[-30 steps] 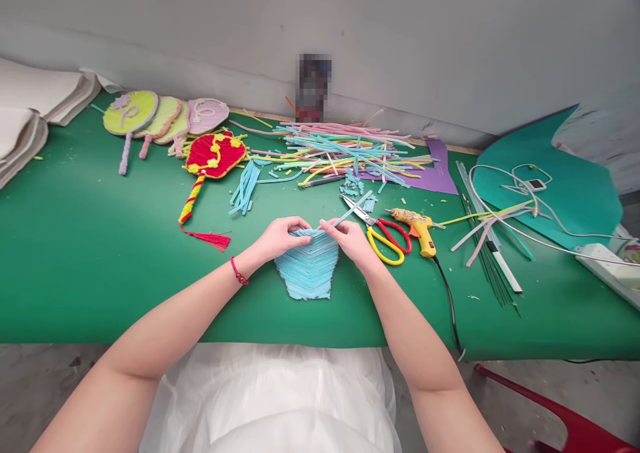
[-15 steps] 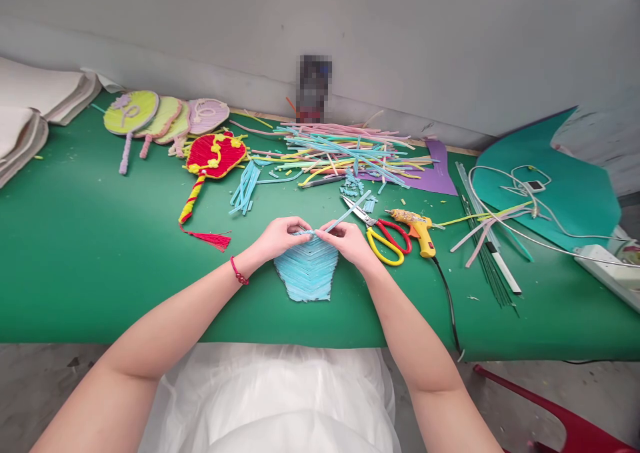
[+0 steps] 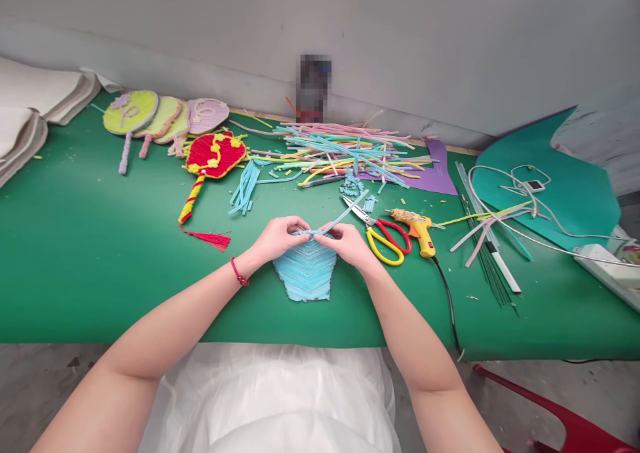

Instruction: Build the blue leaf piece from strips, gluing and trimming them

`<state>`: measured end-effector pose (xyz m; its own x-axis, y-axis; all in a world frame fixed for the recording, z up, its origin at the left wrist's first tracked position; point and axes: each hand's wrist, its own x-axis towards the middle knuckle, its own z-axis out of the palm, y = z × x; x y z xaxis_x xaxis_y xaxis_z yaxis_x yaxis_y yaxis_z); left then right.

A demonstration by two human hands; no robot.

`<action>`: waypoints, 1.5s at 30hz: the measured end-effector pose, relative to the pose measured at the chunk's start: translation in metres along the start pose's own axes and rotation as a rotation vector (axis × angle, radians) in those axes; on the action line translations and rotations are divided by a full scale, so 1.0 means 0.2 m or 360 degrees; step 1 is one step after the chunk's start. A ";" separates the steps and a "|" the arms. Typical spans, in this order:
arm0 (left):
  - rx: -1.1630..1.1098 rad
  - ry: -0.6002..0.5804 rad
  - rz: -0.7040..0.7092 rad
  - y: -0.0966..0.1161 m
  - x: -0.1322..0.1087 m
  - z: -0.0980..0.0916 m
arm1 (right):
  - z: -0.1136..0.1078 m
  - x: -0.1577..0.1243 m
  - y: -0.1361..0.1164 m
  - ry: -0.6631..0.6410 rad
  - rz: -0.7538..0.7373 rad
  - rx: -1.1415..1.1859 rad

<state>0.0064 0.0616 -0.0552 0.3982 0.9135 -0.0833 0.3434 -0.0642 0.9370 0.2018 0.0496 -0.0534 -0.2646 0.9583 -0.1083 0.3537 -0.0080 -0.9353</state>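
A light blue fan-shaped panel (image 3: 306, 273), covered in pipe cleaners laid in a chevron pattern, lies on the green tabletop in front of me. My left hand (image 3: 277, 238) is closed on its upper left edge, thumb in front and fingers behind. At the upper right edge, my right hand (image 3: 349, 243) pinches a blue pipe cleaner (image 3: 347, 211) against the panel. The strip's free end slants up and right past my fingers, over the scissors' blades. My fingertips hide part of the panel's top edge.
Scissors (image 3: 385, 238) and a yellow glue gun (image 3: 419, 229) lie right of my hands. A heap of coloured pipe cleaners (image 3: 345, 149) is behind. A red fan (image 3: 217, 154) with a tassel and several pale fans (image 3: 131, 113) are left. Cables and a power strip (image 3: 607, 266) lie right.
The blue pipe cleaner's near end has come down along the panel's top edge, and its free end has shifted slightly left. My right fingers have moved slightly lower. My left hand is still.
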 end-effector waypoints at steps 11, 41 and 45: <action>-0.0051 -0.0015 -0.0048 0.01 0.00 0.00 | 0.00 0.00 0.01 -0.0033 0.0025 0.0026; -0.0293 -0.0012 -0.0076 0.01 0.02 -0.02 | -0.03 -0.01 -0.06 0.0173 0.0170 0.0282; -0.0348 0.0019 -0.0121 0.02 0.02 -0.04 | -0.04 -0.01 -0.07 0.0181 0.0199 0.0331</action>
<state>0.0021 0.0682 -0.0496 0.3677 0.9172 -0.1537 0.1793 0.0923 0.9795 0.2042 0.0497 -0.0380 -0.1235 0.9721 -0.1996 0.1825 -0.1754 -0.9674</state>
